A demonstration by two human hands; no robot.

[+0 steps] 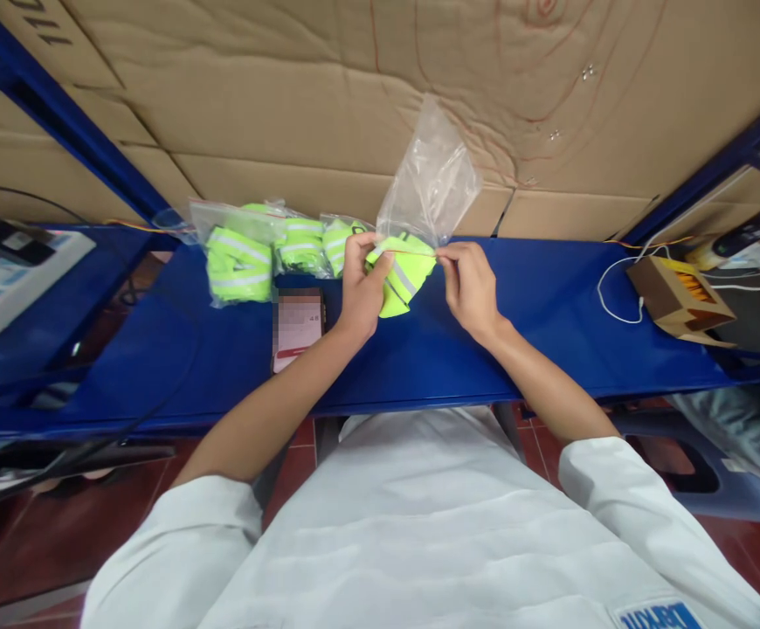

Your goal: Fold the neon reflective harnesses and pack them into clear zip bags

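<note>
A folded neon-yellow reflective vest (401, 286) with pale grey stripes is between my hands, at the red-lined mouth of a clear zip bag (429, 179). The bag's empty-looking part stands up away from me against the cardboard. My left hand (362, 284) is closed on the vest and the bag's edge, thumb on top. With thumb and forefinger, my right hand (470, 284) pinches the right end of the red-lined edge. How much of the vest lies inside the bag I cannot tell.
Several bagged neon-yellow vests (239, 262) lie along the back left of the blue table (537, 323). A phone (298, 328) rests by my left forearm. On the right are an open cardboard box (681, 297) and a white cable (606, 293). Cardboard (288, 105) walls the back.
</note>
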